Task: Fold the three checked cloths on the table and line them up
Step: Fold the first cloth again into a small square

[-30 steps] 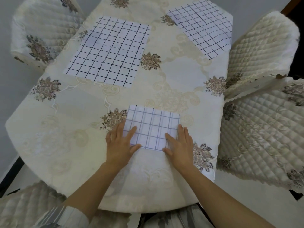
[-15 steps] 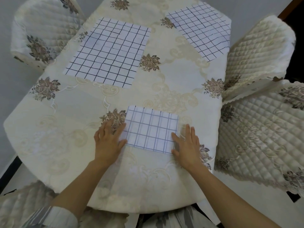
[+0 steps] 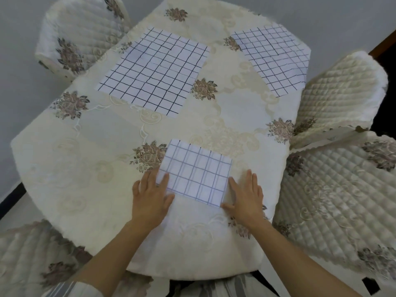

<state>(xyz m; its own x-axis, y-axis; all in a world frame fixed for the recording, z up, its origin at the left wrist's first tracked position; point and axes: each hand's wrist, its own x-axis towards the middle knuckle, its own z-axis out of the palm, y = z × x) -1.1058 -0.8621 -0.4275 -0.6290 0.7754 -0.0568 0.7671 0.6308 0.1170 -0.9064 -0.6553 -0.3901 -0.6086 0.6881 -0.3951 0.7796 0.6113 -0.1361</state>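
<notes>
In the lower middle of my view, the folded checked cloth [image 3: 197, 174] lies flat on the table [image 3: 85, 159], a small white rectangle with thin blue-grey grid lines. My left hand [image 3: 150, 198] is flat with straight fingers; its forefinger and thumb press on the cloth's lower left corner and grip nothing. My right hand [image 3: 246, 200] is also flat and relaxed on the cream flowered tablecloth, just beside the cloth's right edge, with the thumb touching its lower right corner.

A second checked cloth [image 3: 154, 69] is spread unfolded at upper centre-left. A third checked cloth [image 3: 272, 58] is spread at upper right, reaching the table's edge. Both are well apart from the folded one.

Quilted chairs stand at upper left [image 3: 79, 37] and right [image 3: 338, 91].
</notes>
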